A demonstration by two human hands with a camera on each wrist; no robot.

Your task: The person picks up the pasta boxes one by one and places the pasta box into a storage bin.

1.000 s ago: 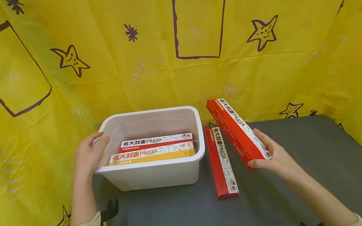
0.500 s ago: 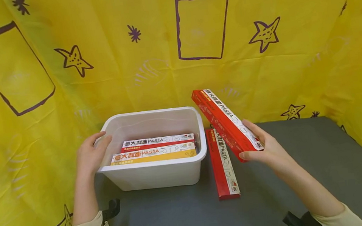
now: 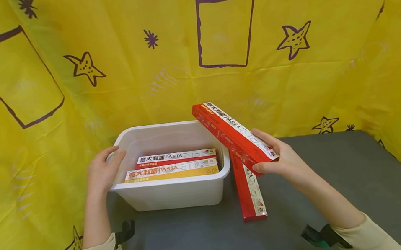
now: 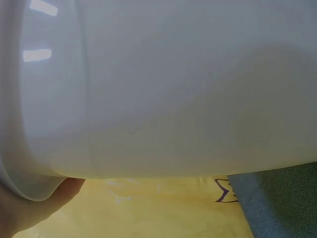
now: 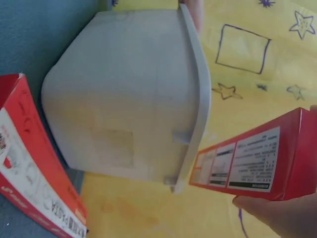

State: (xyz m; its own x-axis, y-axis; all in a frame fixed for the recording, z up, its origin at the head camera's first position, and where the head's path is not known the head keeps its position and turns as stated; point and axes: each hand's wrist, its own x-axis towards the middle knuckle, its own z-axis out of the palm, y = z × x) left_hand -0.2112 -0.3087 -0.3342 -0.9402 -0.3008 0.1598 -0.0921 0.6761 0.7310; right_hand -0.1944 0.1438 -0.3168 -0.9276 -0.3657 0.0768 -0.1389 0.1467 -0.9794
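Observation:
My right hand (image 3: 278, 152) grips a red-and-white pasta box (image 3: 233, 131) by its near end. The box slants up to the left, its far end above the right rim of a white plastic bin (image 3: 171, 194). In the right wrist view, the underside label of the held pasta box (image 5: 252, 158) shows. My left hand (image 3: 103, 169) holds the bin's left rim; in the left wrist view, part of that hand (image 4: 44, 208) lies under the rim. Inside the bin lie a red-and-white pasta box (image 3: 174, 156) and a yellow-and-white pasta box (image 3: 172, 171).
Another red-and-white pasta box (image 3: 251, 198) lies on the dark grey table (image 3: 186, 245), just right of the bin, partly hidden by the held one. Yellow patterned cloth (image 3: 132, 66) hangs behind and along both sides.
My right hand has carried the pasta box left, from over the table at the right to the bin's right rim. The left hand stays at the bin's left rim.

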